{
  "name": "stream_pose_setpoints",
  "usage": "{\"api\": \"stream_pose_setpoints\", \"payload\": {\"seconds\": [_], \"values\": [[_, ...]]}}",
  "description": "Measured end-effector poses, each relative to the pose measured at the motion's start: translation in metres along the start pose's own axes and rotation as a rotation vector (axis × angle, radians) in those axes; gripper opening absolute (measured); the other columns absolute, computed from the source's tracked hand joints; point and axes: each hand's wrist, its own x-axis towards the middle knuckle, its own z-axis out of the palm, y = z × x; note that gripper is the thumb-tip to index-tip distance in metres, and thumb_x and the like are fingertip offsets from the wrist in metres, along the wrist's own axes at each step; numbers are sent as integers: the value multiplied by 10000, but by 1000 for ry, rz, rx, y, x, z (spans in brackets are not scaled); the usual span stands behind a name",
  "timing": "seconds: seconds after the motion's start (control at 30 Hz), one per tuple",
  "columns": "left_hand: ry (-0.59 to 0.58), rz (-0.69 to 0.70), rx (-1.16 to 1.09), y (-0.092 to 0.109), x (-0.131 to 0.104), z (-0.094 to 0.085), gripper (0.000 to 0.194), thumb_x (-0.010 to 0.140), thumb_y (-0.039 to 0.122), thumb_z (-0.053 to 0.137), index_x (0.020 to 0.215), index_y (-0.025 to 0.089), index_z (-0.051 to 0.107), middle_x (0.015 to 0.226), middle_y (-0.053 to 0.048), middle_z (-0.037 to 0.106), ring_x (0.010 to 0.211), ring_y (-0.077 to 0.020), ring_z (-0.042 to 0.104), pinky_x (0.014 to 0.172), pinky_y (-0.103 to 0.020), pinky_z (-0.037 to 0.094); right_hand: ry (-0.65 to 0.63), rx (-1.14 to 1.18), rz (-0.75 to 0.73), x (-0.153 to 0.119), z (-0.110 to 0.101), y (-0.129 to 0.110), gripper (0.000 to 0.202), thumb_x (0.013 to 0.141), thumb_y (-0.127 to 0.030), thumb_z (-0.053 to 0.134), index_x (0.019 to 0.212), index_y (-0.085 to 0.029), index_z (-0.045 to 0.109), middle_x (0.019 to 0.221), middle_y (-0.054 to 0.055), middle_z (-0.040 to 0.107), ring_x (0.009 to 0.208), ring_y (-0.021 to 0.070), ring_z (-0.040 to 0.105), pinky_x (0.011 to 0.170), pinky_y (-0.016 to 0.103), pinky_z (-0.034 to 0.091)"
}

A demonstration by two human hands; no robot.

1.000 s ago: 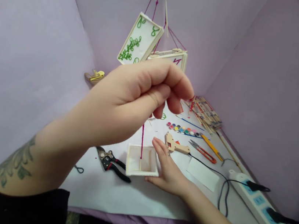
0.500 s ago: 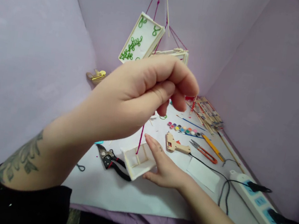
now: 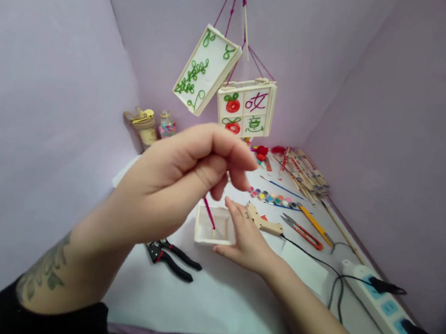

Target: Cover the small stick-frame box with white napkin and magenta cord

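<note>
My left hand [image 3: 187,184] is raised close to the camera, its thumb and fingers pinched together on a magenta cord [image 3: 210,213]. The cord runs down at a slant into a small open-topped white box [image 3: 201,231] with pale wooden edging and meets a thin stick inside it. My right hand [image 3: 246,242] grips the box at its right side, thumb at the near corner and fingers along the far side. Below the left hand, black-handled pruning shears [image 3: 172,257] lie on the table. The upper end of the cord is hidden by my left hand.
Two decorated box lanterns [image 3: 207,71] hang on magenta cords at the back. To the right lie a glue gun [image 3: 263,221], red-handled snips [image 3: 303,232], a yellow cutter [image 3: 316,224], paint pots [image 3: 274,197] and a bundle of sticks [image 3: 307,170]. A power strip [image 3: 388,314] with cables sits at the right edge.
My left hand has dropped and moved left. The box has turned more upright, with its opening facing up, still at my right hand. The view has shifted, showing more of the rear lantern.
</note>
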Motion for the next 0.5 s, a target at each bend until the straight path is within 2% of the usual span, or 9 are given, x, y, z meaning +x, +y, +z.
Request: {"api": "stream_pose_setpoints", "payload": {"seconds": [0.13,0.23,0.3,0.4,0.5], "values": [[-8,-57,397,-38,-20,-6,201,953,242,468,1038,227,650,860,-17,685,739,-144,632,682,-280,513,-22,-37,-10,2,0,6,1117,727,-412,786,1548,-237,49,1437,217,368,1298,367,425,1022,560,422],[-77,-186,658,-64,-28,-11,213,939,331,494,1043,230,650,950,-33,683,791,-181,637,691,-321,488,75,-129,-64,8,-12,5,1141,710,-368,804,1553,-255,43,1419,201,389,1291,372,419,1031,573,414],[-79,-272,717,-79,-29,-10,254,936,377,494,1098,239,632,954,-33,668,757,-184,624,673,-332,474,172,-193,-113,18,-25,3,1178,692,-337,819,1559,-259,24,1417,193,391,1294,376,407,1039,578,406],[48,-291,661,-95,-27,-5,278,939,397,488,1148,241,584,949,-35,636,728,-172,597,650,-320,468,331,-231,-200,37,-44,-3,1205,704,-311,814,1562,-261,-31,1414,183,393,1288,369,409,1038,574,412],[220,-169,561,-101,-26,-1,258,917,396,535,1128,248,553,1124,-69,606,819,-193,598,699,-344,495,461,-230,-254,53,-56,-11,1181,750,-304,778,1558,-260,-82,1404,184,398,1278,365,417,1025,580,423]]}}
